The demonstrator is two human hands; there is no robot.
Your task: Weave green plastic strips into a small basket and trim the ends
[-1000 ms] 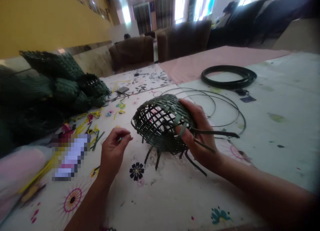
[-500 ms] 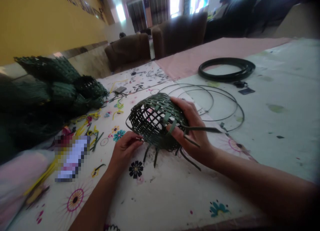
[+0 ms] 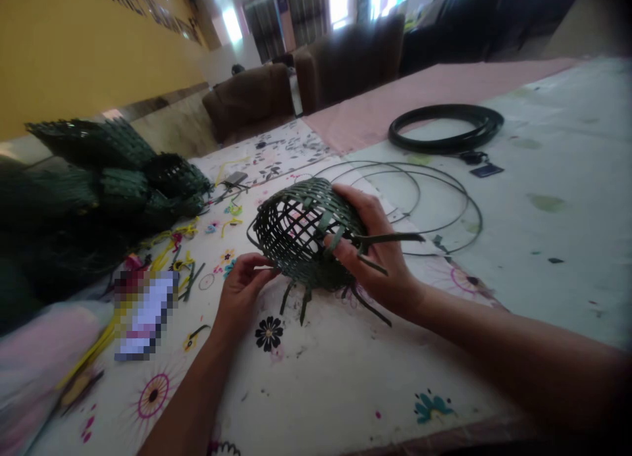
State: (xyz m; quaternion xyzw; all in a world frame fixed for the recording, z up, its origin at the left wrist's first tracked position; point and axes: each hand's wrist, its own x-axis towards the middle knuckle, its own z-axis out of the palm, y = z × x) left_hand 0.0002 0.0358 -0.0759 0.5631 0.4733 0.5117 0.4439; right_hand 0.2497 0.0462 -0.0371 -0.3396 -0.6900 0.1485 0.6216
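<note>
A dark green woven basket (image 3: 316,209) lies tilted on its side in the middle of the head view, its open mouth toward me and to the left. Several loose strip ends stick out along its lower and right edges. My right hand (image 3: 375,252) grips its right side, thumb on the rim and fingers over the outside. By the lower left of the rim, my left hand (image 3: 249,278) is closed, thumb and fingertips pinched at a thin strip end; the pinch itself is partly hidden.
Finished-looking green woven baskets (image 3: 123,173) are heaped at the left. A coil of dark strip (image 3: 447,130) lies at the back right, with thin looped wire (image 3: 464,212) nearer. Yellow scraps (image 3: 182,232) and a pink plastic bag (image 3: 44,357) lie on the left of the flowered tablecloth (image 3: 320,390).
The view has shifted slightly. My left hand has drawn a little away from the basket's rim, its fingers still pinched. My right hand keeps its grip on the basket.
</note>
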